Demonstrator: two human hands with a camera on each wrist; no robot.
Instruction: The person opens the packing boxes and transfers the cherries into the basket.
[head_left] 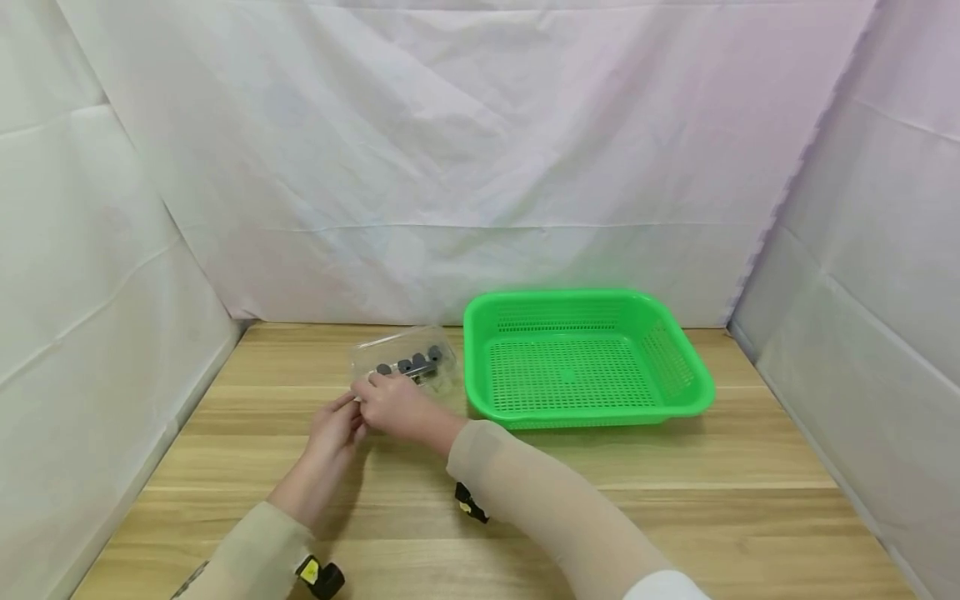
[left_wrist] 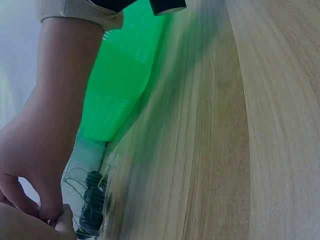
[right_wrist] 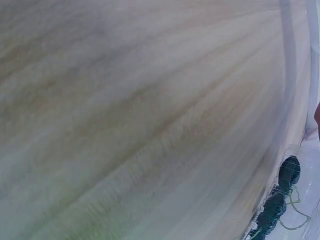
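A clear plastic box (head_left: 363, 360) sits on the table just left of the basket. Dark, roundish pieces (head_left: 419, 361) lie in it, and thin pale strands show among them in both wrist views. My right hand (head_left: 405, 408) reaches over the box's near left corner with its fingers bent and their tips close together. Just left of it is my left hand (head_left: 333, 433), its fingertips meeting the right hand's. In the left wrist view, the left thumb (left_wrist: 65, 222) lies beside the right fingertips. Whether anything is between the fingers is hidden.
A green plastic basket (head_left: 570, 375) with perforated walls stands right of the box, behind my right forearm. The wooden table (head_left: 675, 475) runs back to a white cloth (head_left: 480, 167), with white cloth along both sides.
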